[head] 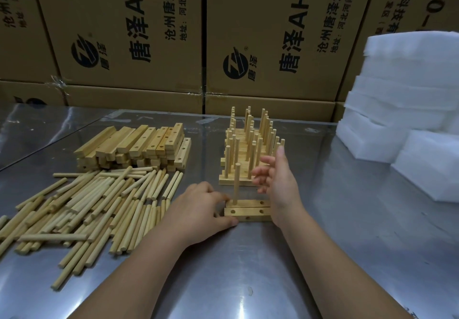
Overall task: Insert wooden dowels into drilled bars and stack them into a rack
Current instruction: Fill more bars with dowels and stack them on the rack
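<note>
left hand (201,206) seems to pinch the bar (250,211) at its left end; right hand (280,182) spread, empty. pin the bar; set the next plumb like the standing dowel (236,184).

Right hand (280,184) hides the rack's (236,182) near right corner

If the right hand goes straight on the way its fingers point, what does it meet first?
Probably the upright dowels of the finished rack, just beyond the right hand; depth is unclear. The left hand grips the drilled bars.
</note>
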